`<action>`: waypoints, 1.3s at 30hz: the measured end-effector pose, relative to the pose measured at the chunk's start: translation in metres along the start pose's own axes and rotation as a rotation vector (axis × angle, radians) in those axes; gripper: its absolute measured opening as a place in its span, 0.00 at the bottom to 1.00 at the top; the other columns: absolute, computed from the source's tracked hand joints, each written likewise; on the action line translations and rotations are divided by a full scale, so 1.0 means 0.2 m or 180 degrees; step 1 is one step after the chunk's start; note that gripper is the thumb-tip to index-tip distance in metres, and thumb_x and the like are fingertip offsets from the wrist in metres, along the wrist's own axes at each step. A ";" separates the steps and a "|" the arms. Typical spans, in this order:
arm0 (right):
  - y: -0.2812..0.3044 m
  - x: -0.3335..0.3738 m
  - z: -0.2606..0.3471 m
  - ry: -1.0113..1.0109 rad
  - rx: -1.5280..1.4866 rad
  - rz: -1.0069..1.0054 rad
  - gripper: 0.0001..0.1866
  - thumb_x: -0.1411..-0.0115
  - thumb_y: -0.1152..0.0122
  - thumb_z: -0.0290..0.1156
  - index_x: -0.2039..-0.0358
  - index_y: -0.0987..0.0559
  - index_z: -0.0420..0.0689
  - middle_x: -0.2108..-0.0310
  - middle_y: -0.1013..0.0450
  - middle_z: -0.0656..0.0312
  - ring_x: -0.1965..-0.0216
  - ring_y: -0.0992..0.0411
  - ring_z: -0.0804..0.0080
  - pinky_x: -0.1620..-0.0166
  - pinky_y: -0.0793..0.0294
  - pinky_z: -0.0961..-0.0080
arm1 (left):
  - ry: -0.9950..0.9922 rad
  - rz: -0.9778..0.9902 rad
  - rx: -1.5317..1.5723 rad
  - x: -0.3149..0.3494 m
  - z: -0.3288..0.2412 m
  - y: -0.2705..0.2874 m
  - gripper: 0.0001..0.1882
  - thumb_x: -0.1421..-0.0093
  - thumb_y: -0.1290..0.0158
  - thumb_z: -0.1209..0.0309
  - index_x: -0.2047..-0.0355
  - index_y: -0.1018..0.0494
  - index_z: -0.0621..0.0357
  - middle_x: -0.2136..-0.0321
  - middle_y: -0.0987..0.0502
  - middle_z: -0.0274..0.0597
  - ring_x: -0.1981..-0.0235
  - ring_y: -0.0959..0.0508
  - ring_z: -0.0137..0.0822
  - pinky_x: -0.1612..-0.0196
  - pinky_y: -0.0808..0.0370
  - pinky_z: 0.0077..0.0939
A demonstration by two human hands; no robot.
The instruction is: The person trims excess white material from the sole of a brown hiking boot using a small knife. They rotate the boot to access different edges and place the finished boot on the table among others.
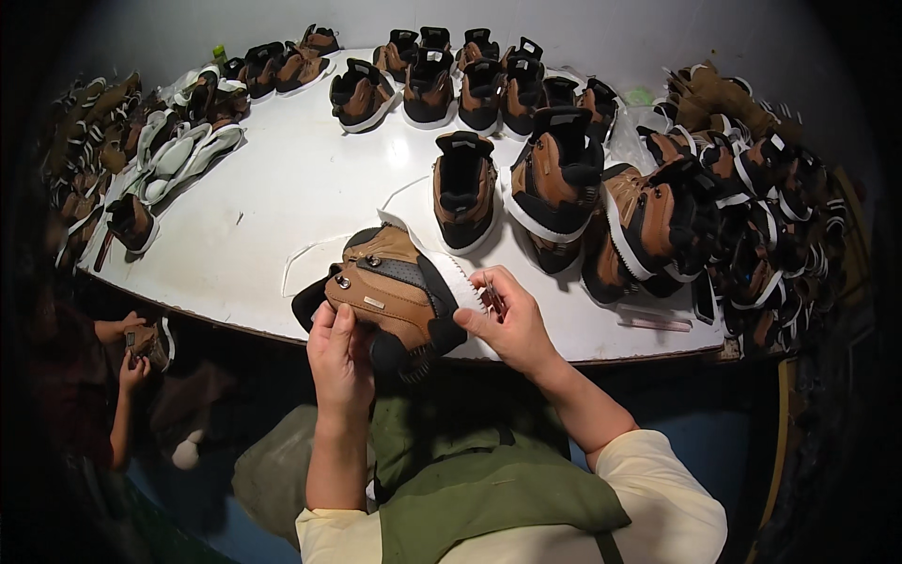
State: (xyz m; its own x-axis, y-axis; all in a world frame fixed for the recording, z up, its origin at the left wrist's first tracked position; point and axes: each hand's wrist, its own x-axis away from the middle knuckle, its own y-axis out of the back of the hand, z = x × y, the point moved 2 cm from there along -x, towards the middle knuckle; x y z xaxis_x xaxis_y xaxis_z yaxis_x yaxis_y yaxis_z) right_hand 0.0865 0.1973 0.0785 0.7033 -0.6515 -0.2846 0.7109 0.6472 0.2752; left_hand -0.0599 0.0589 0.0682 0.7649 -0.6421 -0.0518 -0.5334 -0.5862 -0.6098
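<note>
A brown and black shoe upper (390, 282) lies tilted on its side above the table's near edge, with metal eyelets and a small light tag. My left hand (340, 343) is closed around its lower left part, thumb on the brown side. A white strip with a toothed edge (460, 287) runs along the shoe's right side. My right hand (512, 320) is closed at that strip, thumb and fingers bent around a small dark metal tool (492, 301). The tool is mostly hidden by the fingers, and its kind is unclear.
On the white table (272, 188), finished-looking brown shoes (465, 188) stand in rows at the back and right. Piles of shoe parts (770, 207) crowd the right end; white soles (183, 160) lie left. At lower left, another person's hands (133, 352) hold a shoe.
</note>
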 end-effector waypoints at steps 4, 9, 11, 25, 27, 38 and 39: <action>0.00 0.03 0.00 0.0012 -0.0060 -0.0101 0.22 0.47 0.29 0.41 0.65 0.28 0.37 0.72 0.37 0.69 0.74 0.41 0.84 0.70 0.37 0.84 | 0.0025 0.0069 -0.0016 0.00 -0.01 0.00 0.10 0.32 0.54 0.66 0.58 0.30 0.59 0.75 0.31 0.22 0.82 0.41 0.12 0.76 0.43 0.05; 0.00 0.03 -0.08 -0.0552 -0.0853 0.0004 0.15 0.41 0.34 0.32 0.60 0.27 0.39 0.71 0.29 0.70 0.70 0.35 0.88 0.66 0.34 0.88 | 0.0045 0.0458 0.0211 0.00 -0.01 0.00 0.11 0.31 0.55 0.67 0.55 0.30 0.60 0.67 0.26 0.29 0.71 0.30 0.18 0.64 0.33 0.11; 0.00 0.03 -0.09 -0.0703 -0.1224 0.0009 0.13 0.40 0.35 0.31 0.60 0.27 0.39 0.70 0.27 0.69 0.70 0.32 0.87 0.65 0.32 0.87 | 0.0162 0.0646 0.0354 0.00 -0.01 0.04 0.12 0.31 0.55 0.68 0.52 0.31 0.61 0.63 0.24 0.33 0.67 0.27 0.20 0.60 0.29 0.13; -0.02 0.05 -0.14 -0.1032 -0.2199 0.0020 0.11 0.40 0.35 0.30 0.63 0.26 0.40 0.71 0.29 0.71 0.71 0.34 0.88 0.65 0.34 0.87 | -0.0061 0.0731 -0.1163 0.05 -0.04 0.02 0.25 0.41 0.50 0.75 0.43 0.36 0.69 0.55 0.26 0.40 0.56 0.27 0.26 0.53 0.30 0.19; -0.02 0.06 -0.13 -0.1019 -0.2198 -0.0006 0.11 0.41 0.35 0.30 0.62 0.27 0.41 0.73 0.29 0.71 0.75 0.36 0.88 0.72 0.38 0.89 | 0.0012 0.0722 -0.1206 0.05 -0.04 0.04 0.26 0.42 0.48 0.74 0.43 0.36 0.69 0.55 0.26 0.39 0.57 0.27 0.26 0.53 0.31 0.19; -0.01 0.08 -0.14 -0.1128 -0.1890 0.0071 0.13 0.43 0.32 0.33 0.64 0.27 0.43 0.74 0.32 0.73 0.73 0.37 0.89 0.68 0.37 0.88 | -0.0062 0.0493 -0.1348 0.04 -0.02 0.03 0.20 0.42 0.45 0.71 0.50 0.31 0.67 0.62 0.26 0.34 0.64 0.29 0.22 0.60 0.32 0.16; -0.01 0.08 -0.14 -0.1119 -0.1793 0.0073 0.13 0.43 0.31 0.33 0.65 0.27 0.43 0.75 0.33 0.74 0.74 0.38 0.89 0.68 0.37 0.89 | -0.0093 0.0416 -0.1360 0.03 -0.01 0.04 0.19 0.42 0.45 0.70 0.52 0.30 0.67 0.64 0.26 0.34 0.65 0.29 0.21 0.60 0.33 0.16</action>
State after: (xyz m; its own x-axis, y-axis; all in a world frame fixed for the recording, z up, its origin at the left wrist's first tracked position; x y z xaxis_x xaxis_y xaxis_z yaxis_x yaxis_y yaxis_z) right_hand 0.0964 0.1963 0.0465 0.7458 -0.6636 0.0584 0.6516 0.7083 -0.2715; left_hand -0.0597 0.0489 0.0642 0.6878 -0.7137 -0.1326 -0.7229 -0.6566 -0.2154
